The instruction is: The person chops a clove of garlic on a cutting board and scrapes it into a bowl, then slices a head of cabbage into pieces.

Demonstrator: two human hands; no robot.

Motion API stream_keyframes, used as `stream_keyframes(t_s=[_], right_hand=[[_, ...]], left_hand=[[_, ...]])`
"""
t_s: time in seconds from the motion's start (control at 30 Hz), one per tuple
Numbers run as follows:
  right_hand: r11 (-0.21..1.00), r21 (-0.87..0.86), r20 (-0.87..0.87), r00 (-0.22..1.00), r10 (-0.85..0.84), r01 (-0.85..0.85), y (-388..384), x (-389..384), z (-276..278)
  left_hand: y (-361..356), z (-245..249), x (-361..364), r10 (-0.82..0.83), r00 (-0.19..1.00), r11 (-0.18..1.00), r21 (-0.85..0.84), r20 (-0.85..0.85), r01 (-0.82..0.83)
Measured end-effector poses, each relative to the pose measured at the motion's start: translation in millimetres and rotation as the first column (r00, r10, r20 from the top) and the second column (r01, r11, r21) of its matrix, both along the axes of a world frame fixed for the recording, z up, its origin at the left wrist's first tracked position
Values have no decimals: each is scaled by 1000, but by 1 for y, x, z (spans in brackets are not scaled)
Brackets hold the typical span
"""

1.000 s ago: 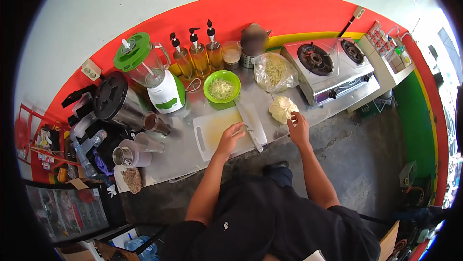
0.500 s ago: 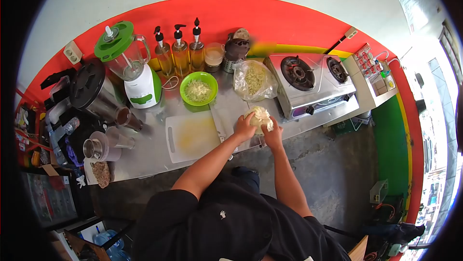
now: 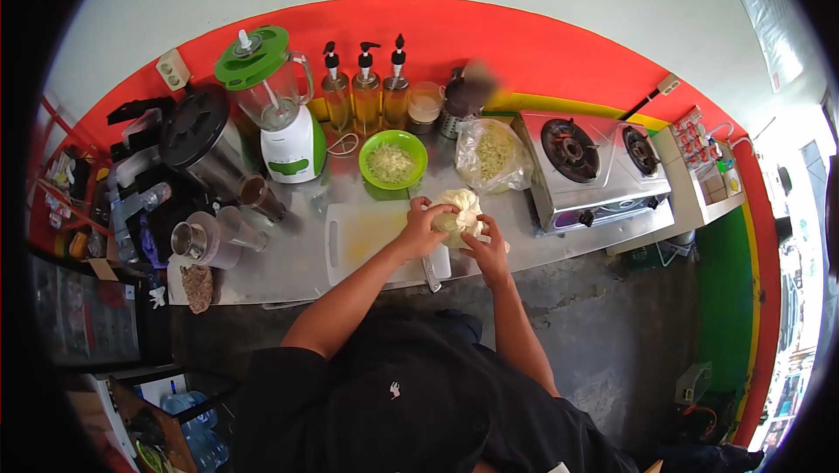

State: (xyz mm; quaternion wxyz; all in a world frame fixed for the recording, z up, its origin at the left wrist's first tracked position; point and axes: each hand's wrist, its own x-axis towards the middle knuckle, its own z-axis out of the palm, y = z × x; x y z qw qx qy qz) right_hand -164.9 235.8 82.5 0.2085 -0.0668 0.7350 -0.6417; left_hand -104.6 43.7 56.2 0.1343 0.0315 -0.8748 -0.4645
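Observation:
A pale cabbage [image 3: 461, 203], its leaves partly loose, is held up over the counter's front between my two hands. My left hand [image 3: 426, 226] grips its left side, fingers curled round it. On the right lower side my right hand [image 3: 487, 248] has its fingers and thumb closed on the leaves. Below and left of them lies a white cutting board [image 3: 363, 250] with a yellowish stain. A knife [image 3: 432, 274] rests along the board's right edge, handle toward me; the cabbage and my left hand hide part of it. Behind stands a green bowl [image 3: 395, 184] of shredded cabbage.
A clear plastic bag [image 3: 495, 158] of shreds sits left of the two-burner gas stove [image 3: 568, 198]. Pump bottles [image 3: 367, 101], a blender [image 3: 293, 149] and a steel jug [image 3: 197, 136] line the back. Cups [image 3: 240, 230] stand on the left of the steel counter [image 3: 284, 276].
The view has shifted, so the counter appears further right. My hands have turned the cabbage and changed their grip, and it now sits nearer the cutting board's right edge.

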Motion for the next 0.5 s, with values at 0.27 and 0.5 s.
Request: stream_keyframes(t_s=[0.27, 0.5], right_hand=[[901, -298, 367, 834, 412, -314, -54, 41, -6], [870, -312, 447, 749, 490, -383, -86, 64, -19]], left_hand=[[-71, 64, 104, -71, 954, 986, -126, 291, 111], [-73, 63, 140, 100, 933, 966, -258, 344, -8]])
